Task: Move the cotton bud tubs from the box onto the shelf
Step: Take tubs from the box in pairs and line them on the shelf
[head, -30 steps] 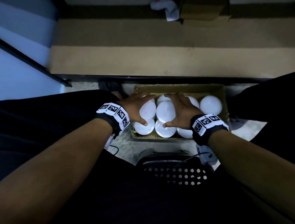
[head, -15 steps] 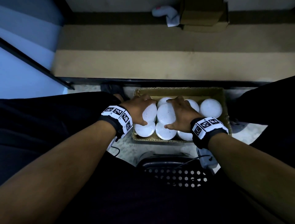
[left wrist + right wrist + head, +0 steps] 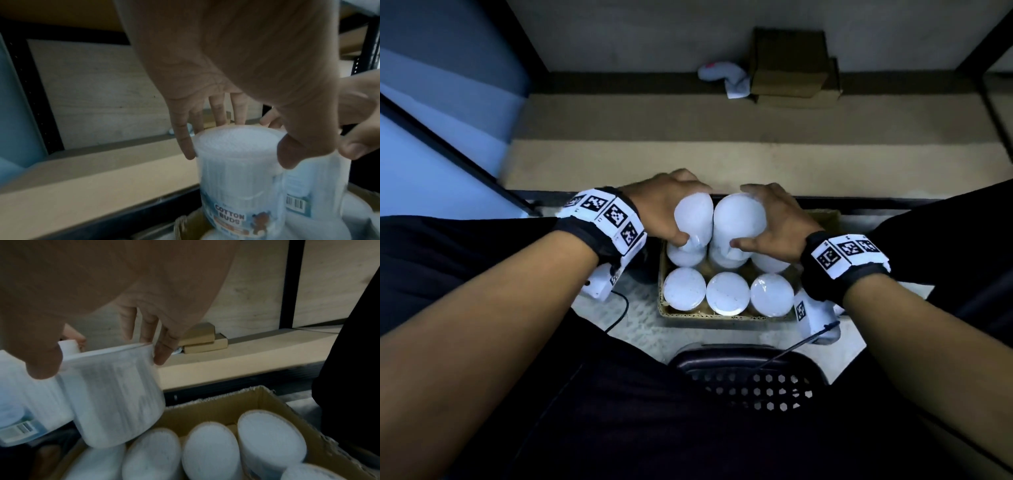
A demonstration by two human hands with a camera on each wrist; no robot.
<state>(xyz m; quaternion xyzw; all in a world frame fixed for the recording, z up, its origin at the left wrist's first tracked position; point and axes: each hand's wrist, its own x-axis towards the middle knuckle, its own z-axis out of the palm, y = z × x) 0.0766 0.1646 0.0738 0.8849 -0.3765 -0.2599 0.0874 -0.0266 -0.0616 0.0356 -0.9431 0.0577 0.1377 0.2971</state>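
An open cardboard box (image 3: 722, 318) on the floor holds several white-lidded cotton bud tubs (image 3: 727, 293), standing upright. My left hand (image 3: 688, 212) grips one tub (image 3: 698, 226) by its top, lifted above the box's back row. The left wrist view shows thumb and fingers curled round its lid and the "COTTON BUDS" label (image 3: 230, 219). My right hand (image 3: 743, 214) grips a second tub (image 3: 736, 226) beside it, touching the first. In the right wrist view that tub (image 3: 115, 394) hangs tilted over the box (image 3: 267, 395). The wooden shelf (image 3: 688, 164) lies just beyond both hands.
Two small brown cartons (image 3: 791, 68) and a white cloth (image 3: 726, 78) sit at the back of the shelf. Black shelf posts (image 3: 996, 113) stand at the sides. A black perforated stool (image 3: 750, 380) is between my legs, close to the box's near side.
Both hands closed round one tub each in the back row and lifted them up out of the box, towards the shelf edge. The front row of tubs has come into view.
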